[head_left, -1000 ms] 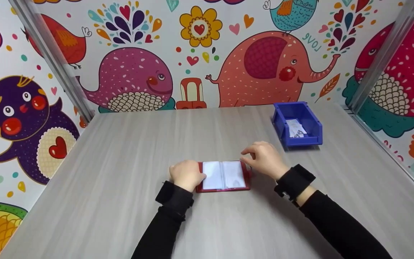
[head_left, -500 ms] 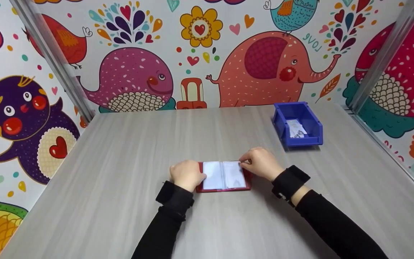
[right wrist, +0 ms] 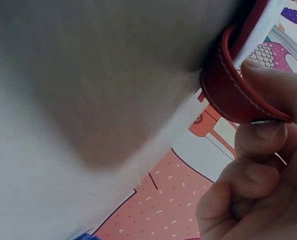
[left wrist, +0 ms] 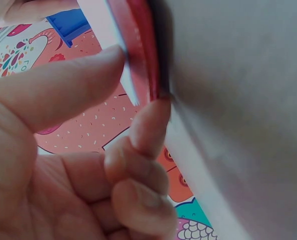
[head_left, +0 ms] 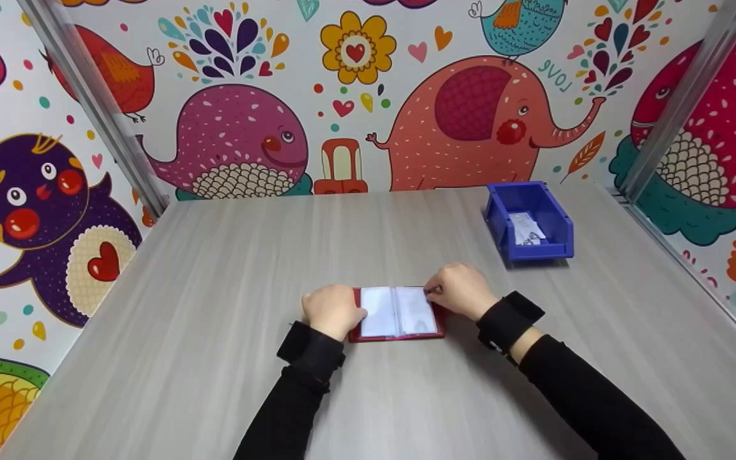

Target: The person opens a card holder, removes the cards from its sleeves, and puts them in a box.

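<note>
A red card holder (head_left: 355, 329) with stitched edges lies spread on the table, its pale clear sleeves (head_left: 377, 312) facing up. At its left side my left hand (head_left: 331, 310) grips the cover; in the left wrist view the thumb rests on the sleeve side and the index finger on the red edge (left wrist: 141, 47). My right hand (head_left: 464, 291) is at the upper right corner. The right wrist view shows a curved red strap (right wrist: 233, 97) between that hand's thumb and curled index finger, with the thumb tip close to the sleeves.
A blue bin (head_left: 537, 250) holding white cards or papers and small metal-looking items stands at the back right of the wood-grain table (head_left: 214, 268). Walls with cartoon animal prints (head_left: 240, 128) and metal posts (head_left: 96, 108) enclose the table.
My right hand has come slightly down and left, its fingers closing at the card holder's upper right corner. My left hand and the holder have stayed in place.
</note>
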Demonstrator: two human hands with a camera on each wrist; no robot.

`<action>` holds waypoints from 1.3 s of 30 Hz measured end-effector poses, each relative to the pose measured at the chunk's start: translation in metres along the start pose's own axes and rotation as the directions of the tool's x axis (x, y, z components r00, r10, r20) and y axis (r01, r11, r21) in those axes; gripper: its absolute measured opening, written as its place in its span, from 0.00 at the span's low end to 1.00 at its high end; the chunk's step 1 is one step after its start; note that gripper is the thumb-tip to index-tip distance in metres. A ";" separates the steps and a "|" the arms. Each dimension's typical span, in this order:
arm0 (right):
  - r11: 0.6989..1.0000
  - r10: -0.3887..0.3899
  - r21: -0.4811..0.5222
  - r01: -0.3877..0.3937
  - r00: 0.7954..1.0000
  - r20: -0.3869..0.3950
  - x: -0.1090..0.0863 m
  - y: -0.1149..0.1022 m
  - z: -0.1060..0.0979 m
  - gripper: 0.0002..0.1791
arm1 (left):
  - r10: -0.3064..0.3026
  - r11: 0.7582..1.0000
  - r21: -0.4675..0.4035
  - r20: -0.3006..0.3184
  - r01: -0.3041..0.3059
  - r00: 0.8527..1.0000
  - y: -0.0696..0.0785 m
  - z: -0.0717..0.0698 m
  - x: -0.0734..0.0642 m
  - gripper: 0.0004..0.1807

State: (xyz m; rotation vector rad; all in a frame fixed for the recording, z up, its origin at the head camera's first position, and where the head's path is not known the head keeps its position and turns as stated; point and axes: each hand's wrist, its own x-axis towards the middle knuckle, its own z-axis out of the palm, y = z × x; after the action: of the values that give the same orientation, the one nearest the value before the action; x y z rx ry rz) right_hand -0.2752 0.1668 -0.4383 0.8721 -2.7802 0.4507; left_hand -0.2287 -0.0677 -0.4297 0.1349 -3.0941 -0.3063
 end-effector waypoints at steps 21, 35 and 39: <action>0.999 -0.047 -0.006 0.047 0.999 -0.001 -0.001 -0.001 0.001 0.06 | 0.000 1.000 0.005 0.010 0.000 1.000 0.001 -0.001 0.000 0.18; 0.996 -0.086 -0.010 0.086 0.996 -0.010 -0.002 -0.003 0.004 0.03 | -0.001 1.000 0.009 0.028 0.001 1.000 0.001 -0.001 0.001 0.19; 0.995 -0.100 0.006 0.100 0.995 -0.016 -0.003 -0.005 0.003 0.05 | -0.003 1.000 0.010 0.029 0.003 1.000 0.001 -0.001 0.001 0.19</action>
State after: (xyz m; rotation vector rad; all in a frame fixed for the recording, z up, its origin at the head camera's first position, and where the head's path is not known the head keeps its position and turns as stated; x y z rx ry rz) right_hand -0.2700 0.1633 -0.4408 0.9991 -2.7071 0.4481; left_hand -0.2296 -0.0668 -0.4280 0.1368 -3.1245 -0.2957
